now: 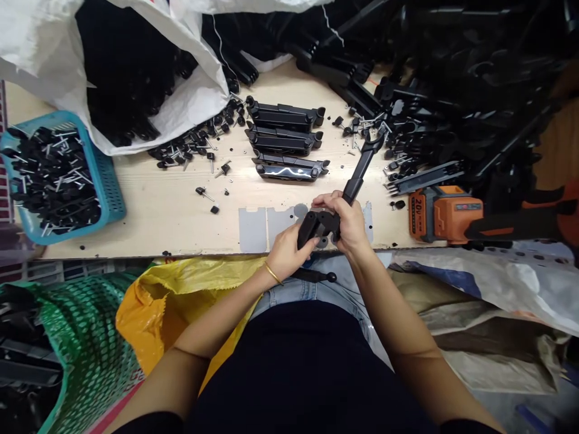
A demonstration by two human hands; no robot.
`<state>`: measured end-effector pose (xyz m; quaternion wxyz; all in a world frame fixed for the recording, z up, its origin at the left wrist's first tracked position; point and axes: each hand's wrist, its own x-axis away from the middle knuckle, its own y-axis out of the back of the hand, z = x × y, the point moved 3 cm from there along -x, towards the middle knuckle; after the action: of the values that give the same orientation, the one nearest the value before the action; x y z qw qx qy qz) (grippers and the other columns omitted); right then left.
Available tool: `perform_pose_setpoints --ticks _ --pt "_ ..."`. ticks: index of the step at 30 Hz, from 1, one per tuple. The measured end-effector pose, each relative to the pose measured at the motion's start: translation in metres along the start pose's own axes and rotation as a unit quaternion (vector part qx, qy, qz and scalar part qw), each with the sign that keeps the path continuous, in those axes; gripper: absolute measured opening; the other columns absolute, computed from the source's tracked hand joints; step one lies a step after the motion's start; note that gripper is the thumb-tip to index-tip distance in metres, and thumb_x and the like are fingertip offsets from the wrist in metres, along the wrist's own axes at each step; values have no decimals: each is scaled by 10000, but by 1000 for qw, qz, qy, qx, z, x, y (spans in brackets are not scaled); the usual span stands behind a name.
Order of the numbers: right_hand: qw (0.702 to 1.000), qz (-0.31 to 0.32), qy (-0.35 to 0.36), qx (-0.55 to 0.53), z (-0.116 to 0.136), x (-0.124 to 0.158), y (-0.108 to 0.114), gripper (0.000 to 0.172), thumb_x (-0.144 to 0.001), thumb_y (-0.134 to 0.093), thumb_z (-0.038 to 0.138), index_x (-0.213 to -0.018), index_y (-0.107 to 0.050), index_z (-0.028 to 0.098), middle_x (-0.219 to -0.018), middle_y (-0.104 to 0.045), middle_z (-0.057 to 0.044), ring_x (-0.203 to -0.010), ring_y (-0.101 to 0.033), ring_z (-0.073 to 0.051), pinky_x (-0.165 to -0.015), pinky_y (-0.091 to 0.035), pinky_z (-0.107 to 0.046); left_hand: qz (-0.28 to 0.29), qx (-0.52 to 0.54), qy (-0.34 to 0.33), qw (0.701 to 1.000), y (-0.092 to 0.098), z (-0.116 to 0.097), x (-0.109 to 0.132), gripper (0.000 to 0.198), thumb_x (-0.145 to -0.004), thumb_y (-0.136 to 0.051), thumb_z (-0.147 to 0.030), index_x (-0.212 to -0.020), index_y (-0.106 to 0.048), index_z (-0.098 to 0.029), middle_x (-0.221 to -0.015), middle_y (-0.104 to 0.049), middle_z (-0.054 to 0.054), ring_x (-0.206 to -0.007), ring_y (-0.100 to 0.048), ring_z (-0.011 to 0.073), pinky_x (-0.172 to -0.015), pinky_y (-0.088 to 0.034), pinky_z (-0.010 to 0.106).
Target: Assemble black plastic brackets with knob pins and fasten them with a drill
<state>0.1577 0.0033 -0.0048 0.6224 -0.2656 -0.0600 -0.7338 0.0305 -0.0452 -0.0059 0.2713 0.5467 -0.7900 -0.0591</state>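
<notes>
Bar (357, 175) sits in a tight grip: right hand (346, 223) clamped on its low end, left hand (287, 250) on the block (312, 228) there, just above the surface's (172, 205) near edge. Joining looks underway; next needs a straight, firm push.

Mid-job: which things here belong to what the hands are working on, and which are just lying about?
In use: black arm part, gripped by left hand and right hand; likely three like parts in a row, loose pins, blue basket.
Lying about: orange drill, yellow bag, green mesh.
</notes>
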Motion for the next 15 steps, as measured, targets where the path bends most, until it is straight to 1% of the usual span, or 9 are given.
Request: perform_pose_setpoints --ticks 2,3,6,8,10,13,15 --pt "999 28 -19 -16 -2 2 -5 190 -644 -595 283 -563 -443 202 -663 -647 -3 -670 -618 -139 -661 -504 -269 7 45 20 999 -1 0 3 78 -856 -566 -256 -867 -553 -180 -598 -607 -45 -445 -580 122 -573 -489 249" --pt "999 40 -27 -18 -2 3 -6 205 -651 -595 287 -565 -427 206 -649 -655 -8 -663 -627 -149 -657 -510 -280 4 57 27 998 -1 0 4 70 -855 -561 -249 -851 -543 -182 -566 -587 -56 -421 -564 117 -552 -481 244" --pt "997 61 -36 -30 -3 7 -9 235 -674 -599 288 -572 -401 213 -619 -663 -14 -659 -637 -161 -662 -522 -296 1 68 40 997 1 0 4 62 -852 -559 -240 -835 -532 -187 -513 -556 -71 -413 -561 122 -533 -474 239" --pt "996 63 -36 -44 -3 9 -11 254 -682 -604 285 -569 -388 215 -624 -674 -17 -678 -648 -167 -677 -530 -303 3 56 40 998 3 0 4 58 -857 -557 -238 -844 -540 -185 -525 -566 -67 -415 -558 123 -542 -482 245" --pt "996 60 -37 -52 -2 10 -11 270 -685 -616 291 -571 -383 216 -620 -674 -13 -662 -650 -166 -665 -536 -304 -5 21 21 1000 5 -1 4 48 -852 -568 -223 -863 -551 -180 -599 -610 -42 -469 -586 132 -583 -501 260" --pt "995 67 -58 -37 -1 10 -10 275 -683 -653 301 -591 -409 213 -588 -653 1 -588 -628 -152 -610 -534 -289 -43 -59 -37 997 6 -1 7 76 -833 -600 -197 -891 -559 -171 -763 -666 22 -674 -656 179 -686 -526 291" --pt "994 77 -73 -29 -4 11 -11 271 -685 -663 303 -591 -427 209 -559 -630 11 -528 -597 -136 -554 -520 -271 -69 -111 -72 989 3 0 12 103 -831 -606 -194 -916 -555 -166 -841 -668 54 -779 -663 204 -720 -532 308"
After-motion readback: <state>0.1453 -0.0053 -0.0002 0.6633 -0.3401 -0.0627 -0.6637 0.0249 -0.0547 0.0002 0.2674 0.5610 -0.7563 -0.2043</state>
